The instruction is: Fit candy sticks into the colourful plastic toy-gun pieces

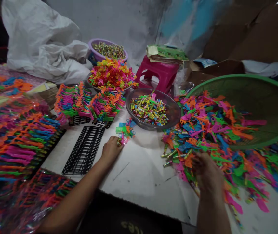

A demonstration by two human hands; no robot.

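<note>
My left hand (111,150) rests on the white tabletop (141,172), its fingers drawn together at a small cluster of blue, green and pink plastic pieces (126,130). What sits between those fingertips is too small to make out. Over on the right, my right hand (208,174) is smeared by motion at the near edge of a big heap of bright plastic pieces (202,122). Short patterned tubes (170,156) are mixed into this heap. Beside my left forearm lies a black slotted rack (84,151).
A clear bowl (130,112) of patterned tubes stands mid-table. Behind are filled racks (72,100), a heap of small plastic pieces (114,74), a purple basin (96,42) and a pink stool (164,73). A green basket (270,110) leans at right; bagged pieces (19,143) crowd the left.
</note>
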